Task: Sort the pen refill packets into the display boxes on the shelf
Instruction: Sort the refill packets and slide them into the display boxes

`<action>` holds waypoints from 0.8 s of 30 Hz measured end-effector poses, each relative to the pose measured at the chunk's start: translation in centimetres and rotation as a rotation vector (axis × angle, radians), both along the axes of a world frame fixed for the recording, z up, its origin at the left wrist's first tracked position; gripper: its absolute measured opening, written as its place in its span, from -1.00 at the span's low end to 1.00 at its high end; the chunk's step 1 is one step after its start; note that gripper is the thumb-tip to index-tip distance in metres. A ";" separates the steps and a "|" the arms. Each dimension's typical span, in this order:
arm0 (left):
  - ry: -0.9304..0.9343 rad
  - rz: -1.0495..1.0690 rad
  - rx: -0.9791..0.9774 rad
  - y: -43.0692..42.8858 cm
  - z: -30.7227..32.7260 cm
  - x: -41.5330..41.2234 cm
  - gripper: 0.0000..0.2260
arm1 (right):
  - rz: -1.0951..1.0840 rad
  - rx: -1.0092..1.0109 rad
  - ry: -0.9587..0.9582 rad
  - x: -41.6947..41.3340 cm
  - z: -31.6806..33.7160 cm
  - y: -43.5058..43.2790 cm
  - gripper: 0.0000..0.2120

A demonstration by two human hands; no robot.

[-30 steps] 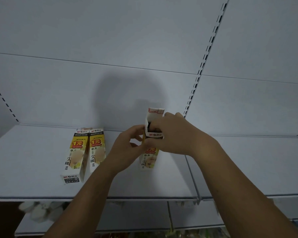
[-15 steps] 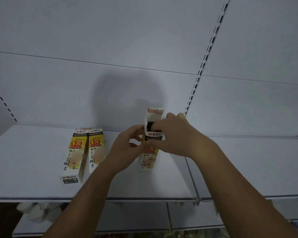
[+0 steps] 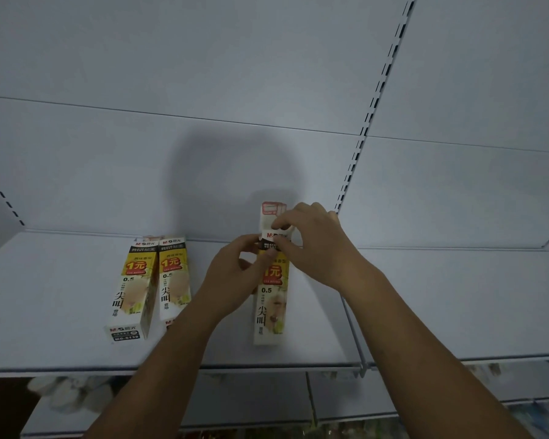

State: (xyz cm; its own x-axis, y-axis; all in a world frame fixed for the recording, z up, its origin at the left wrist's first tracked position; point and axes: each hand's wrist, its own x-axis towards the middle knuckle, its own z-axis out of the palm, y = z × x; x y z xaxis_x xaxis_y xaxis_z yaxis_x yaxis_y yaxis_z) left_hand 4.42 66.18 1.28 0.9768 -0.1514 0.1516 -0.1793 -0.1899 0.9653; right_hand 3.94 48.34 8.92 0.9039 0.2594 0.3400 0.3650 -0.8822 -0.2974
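Observation:
A tall yellow-and-white refill display box (image 3: 271,307) lies lengthwise on the white shelf (image 3: 61,343), its far end raised with the white top flap up. My left hand (image 3: 235,277) grips the box's left side near the top. My right hand (image 3: 314,242) curls over the top end and pinches the flap. Two matching boxes (image 3: 130,293) (image 3: 171,280) lie side by side to the left. No loose refill packets are visible.
The grey back panel rises behind the shelf, with a slotted upright (image 3: 355,160) just right of my hands. A second shelf section (image 3: 473,305) continues to the right. Lower shelves with blurred goods show beneath the front edge.
The box sits a little lower and flatter on the shelf. My right fingers have moved down over the top flap, and my left hand has shifted up its side.

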 end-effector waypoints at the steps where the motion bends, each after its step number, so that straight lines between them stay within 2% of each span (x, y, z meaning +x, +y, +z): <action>1: 0.015 0.021 0.008 0.0 -0.2 0.0 -0.72 | -0.008 0.006 0.021 0.1 -0.7 0.0 -0.75; 9: 0.044 0.076 0.025 -0.2 -0.7 0.7 -0.67 | -0.043 0.194 0.052 -0.6 -3.2 -0.3 -0.57; 17: -0.001 0.158 0.242 0.0 -2.7 1.9 -0.47 | -0.035 0.239 0.087 -1.2 -4.1 -1.2 -0.60; 24: -0.264 0.006 0.421 -1.6 0.5 1.8 -0.53 | -0.105 0.303 0.065 -2.3 -4.1 -4.4 -0.59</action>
